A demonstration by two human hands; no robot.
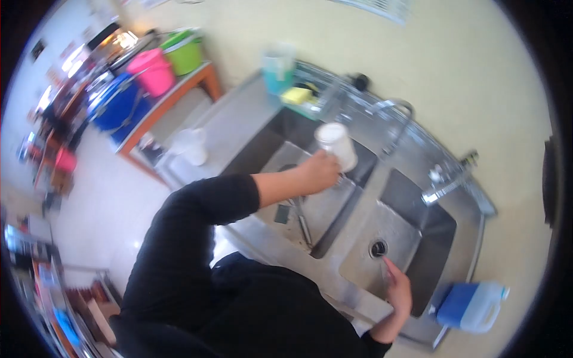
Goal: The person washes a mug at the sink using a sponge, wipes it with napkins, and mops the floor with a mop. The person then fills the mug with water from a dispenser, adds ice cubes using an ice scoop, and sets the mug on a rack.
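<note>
My left hand (321,172) grips a white cup (336,145) by its near side, above the left basin (262,140) of a steel double sink. Over the front part of the right basin (433,247) is my right hand (399,287), a finger stretched towards the drain (378,249); nothing shows in it. In the left basin lie a dark green pad (282,213) and a long utensil (304,224), partly hidden by my left arm.
A curved faucet (407,113) and a hose tap (441,192) stand behind the basins. Yellow sponge (296,95) and teal container (278,71) sit at the back left, a blue jug (471,305) at the right. Pink (153,73) and green (182,52) buckets stand on a bench.
</note>
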